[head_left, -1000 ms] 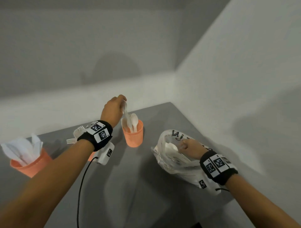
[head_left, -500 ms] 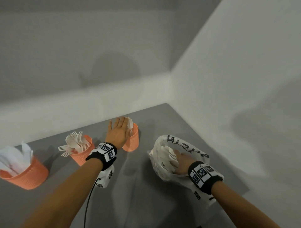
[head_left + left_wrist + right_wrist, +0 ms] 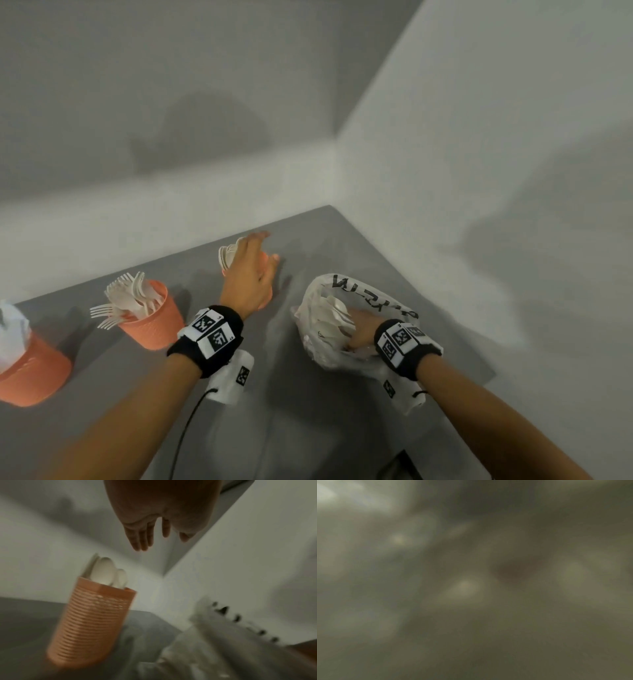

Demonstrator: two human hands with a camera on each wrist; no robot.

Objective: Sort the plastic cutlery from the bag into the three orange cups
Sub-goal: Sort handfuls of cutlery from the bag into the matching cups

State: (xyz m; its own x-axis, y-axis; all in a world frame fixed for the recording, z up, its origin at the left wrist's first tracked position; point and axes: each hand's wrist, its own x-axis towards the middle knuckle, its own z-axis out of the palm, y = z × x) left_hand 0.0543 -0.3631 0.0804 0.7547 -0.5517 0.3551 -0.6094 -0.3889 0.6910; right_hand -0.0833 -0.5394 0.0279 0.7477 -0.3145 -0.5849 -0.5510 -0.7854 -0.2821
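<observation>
Three orange cups stand along the grey table's far left side. The right cup (image 3: 266,298) holds white spoons (image 3: 226,256) and is mostly hidden behind my left hand (image 3: 251,270). That hand hovers above it with straight fingers, holding nothing. In the left wrist view the spoon cup (image 3: 92,622) sits below my left hand (image 3: 150,536). The middle cup (image 3: 152,323) holds forks. The left cup (image 3: 32,375) holds white pieces. My right hand (image 3: 363,334) reaches into the white plastic bag (image 3: 346,294) among white cutlery, its fingers hidden. The right wrist view is a dark blur.
White walls meet in a corner just behind the table (image 3: 329,394). The table's right edge runs close beside the bag. A black cable (image 3: 186,425) hangs from my left wrist camera over the table's near part.
My left hand let go of the spoon into the right cup, opened and shifted right. My right hand left the bag's rim and went down into the bag.
</observation>
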